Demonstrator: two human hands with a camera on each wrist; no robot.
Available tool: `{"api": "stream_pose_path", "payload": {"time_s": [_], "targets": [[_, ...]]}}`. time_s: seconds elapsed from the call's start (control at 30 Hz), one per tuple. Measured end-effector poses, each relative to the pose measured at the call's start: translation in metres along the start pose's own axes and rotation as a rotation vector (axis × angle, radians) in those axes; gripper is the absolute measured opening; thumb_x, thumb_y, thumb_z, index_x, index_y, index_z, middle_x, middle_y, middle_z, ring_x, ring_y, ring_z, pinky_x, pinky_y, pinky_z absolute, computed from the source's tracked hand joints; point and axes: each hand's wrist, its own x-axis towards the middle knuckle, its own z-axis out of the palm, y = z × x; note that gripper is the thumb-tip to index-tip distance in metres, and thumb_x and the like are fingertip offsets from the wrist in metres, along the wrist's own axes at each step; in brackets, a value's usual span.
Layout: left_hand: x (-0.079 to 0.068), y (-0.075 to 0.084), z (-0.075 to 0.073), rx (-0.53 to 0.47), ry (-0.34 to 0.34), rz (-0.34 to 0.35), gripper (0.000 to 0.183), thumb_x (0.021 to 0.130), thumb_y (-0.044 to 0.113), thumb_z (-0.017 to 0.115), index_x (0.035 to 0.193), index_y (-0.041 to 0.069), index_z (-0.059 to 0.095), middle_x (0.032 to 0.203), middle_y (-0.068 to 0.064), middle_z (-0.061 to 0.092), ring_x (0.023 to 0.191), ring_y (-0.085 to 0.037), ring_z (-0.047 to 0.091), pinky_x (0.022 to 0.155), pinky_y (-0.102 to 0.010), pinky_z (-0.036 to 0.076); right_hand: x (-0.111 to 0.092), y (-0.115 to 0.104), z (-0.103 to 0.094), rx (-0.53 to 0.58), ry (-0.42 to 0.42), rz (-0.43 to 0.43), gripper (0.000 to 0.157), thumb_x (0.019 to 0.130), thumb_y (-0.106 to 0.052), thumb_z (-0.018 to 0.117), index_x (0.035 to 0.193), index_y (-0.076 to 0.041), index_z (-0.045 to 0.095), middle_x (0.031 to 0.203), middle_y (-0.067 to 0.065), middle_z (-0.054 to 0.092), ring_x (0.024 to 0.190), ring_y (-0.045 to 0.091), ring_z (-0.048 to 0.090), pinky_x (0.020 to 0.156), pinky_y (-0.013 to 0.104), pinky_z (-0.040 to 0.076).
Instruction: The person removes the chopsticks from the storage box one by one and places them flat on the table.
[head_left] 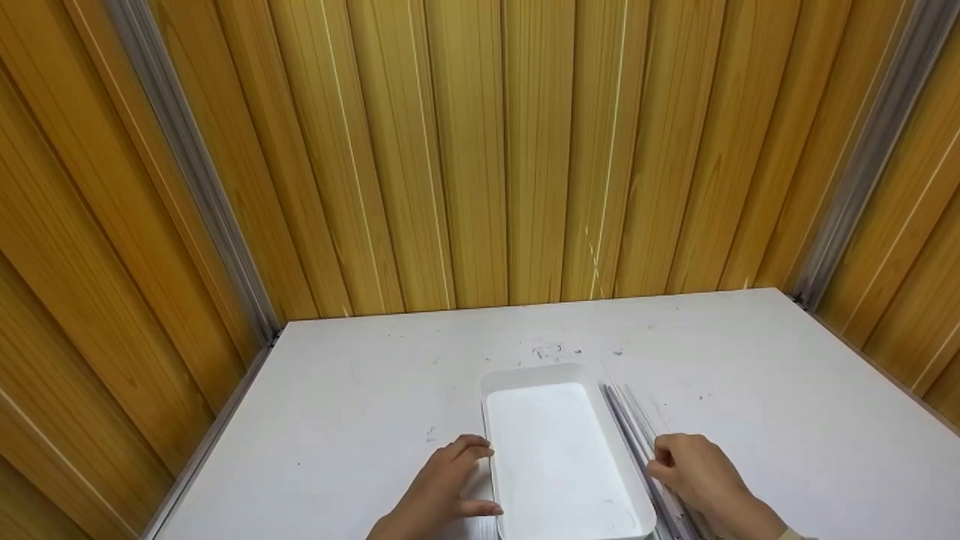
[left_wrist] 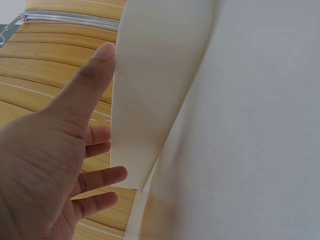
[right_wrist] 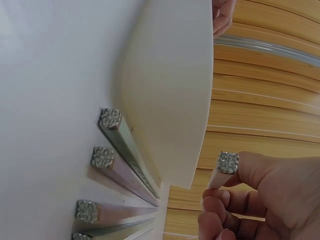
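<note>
A white rectangular tray (head_left: 559, 450) lies on the white table with nothing in it. My left hand (head_left: 450, 480) is at its left side, and in the left wrist view the thumb (left_wrist: 95, 70) and spread fingers are fairly straight against the outer wall. To the right of the tray my right hand (head_left: 697, 469) pinches a pale chopstick (right_wrist: 228, 162) with a square, sparkly end. Several more chopsticks (head_left: 634, 424) with the same glittering ends lie side by side between tray and right hand. The right wrist view shows pink and greenish shafts (right_wrist: 132, 182) there.
The white table (head_left: 360, 390) carries small dark marks near the tray's far end. Wood-patterned panels (head_left: 480, 150) stand behind it and at both sides, with grey metal posts (head_left: 202, 165) at the corners.
</note>
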Motion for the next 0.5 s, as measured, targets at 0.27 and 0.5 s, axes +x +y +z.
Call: {"api": "stream_pose_path", "payload": {"time_s": [0.27, 0.5], "targets": [[0.0, 0.0, 0.0, -0.012, -0.026, -0.032, 0.07, 0.077, 0.057, 0.069, 0.124, 0.007, 0.059, 0.13, 0.0, 0.053, 0.109, -0.019, 0.057, 0.092, -0.036, 0.052, -0.001, 0.016, 0.0, -0.024, -0.02, 0.046, 0.024, 0.079, -0.01, 0.064, 0.061, -0.012, 0.048, 0.056, -0.003, 0.044, 0.053, 0.011, 0.041, 0.046, 0.018, 0.031], [0.001, 0.0, -0.001, -0.026, -0.038, -0.04, 0.068, 0.077, 0.055, 0.069, 0.124, 0.007, 0.058, 0.13, 0.0, 0.053, 0.11, -0.019, 0.057, 0.092, -0.037, 0.051, -0.003, 0.028, -0.001, -0.026, -0.054, 0.089, 0.023, 0.081, -0.011, 0.06, 0.061, -0.011, 0.047, 0.056, -0.002, 0.044, 0.054, 0.013, 0.042, 0.047, 0.022, 0.032]]}}
